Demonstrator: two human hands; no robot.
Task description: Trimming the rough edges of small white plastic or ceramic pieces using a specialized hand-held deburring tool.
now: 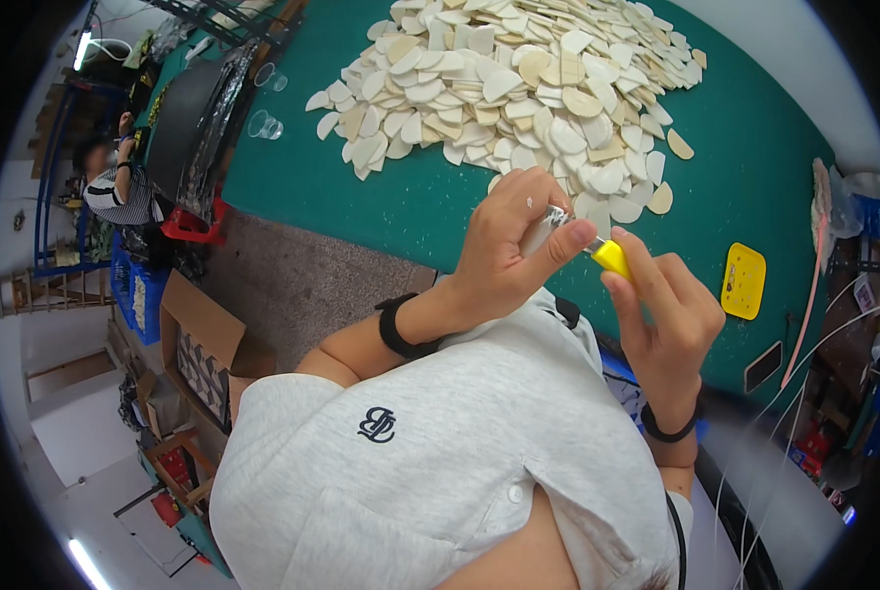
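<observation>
Here's the broad, smooth green worktop [336, 202], running ahead of both hands and out past the right one. Heaped on it, straight beyond the hands, a great pile of flat, cream-white, mostly half-round pieces [518, 84], overlapping every which way, with the nearest strays lying just past the fingertips. Down to the left of the left hand, well apart from it, an open brown cardboard box [207, 339] sits off the worktop.

Now the hands themselves! The left hand [520, 236] is curled nearly closed, thumb against fingers, pinching one piece. The right hand [661, 305] is half curled, thumb and forefinger gripping a tool, the other fingers bent loosely. A black band [400, 327] circles the left wrist.

Out to the right of the right hand, near it, a shallow yellow plastic tray [744, 281] with small bits inside; closer in toward the body, a dark, flat, phone-like slab [763, 366] on the worktop. Far left beyond the left hand, two clear plastic cups [265, 125].

Smallest of all, right between the hands: the pale held piece [539, 234], partly hidden by the left thumb, and the short yellow-handled tool [613, 259], its slim metal end pointing at the left thumb.
</observation>
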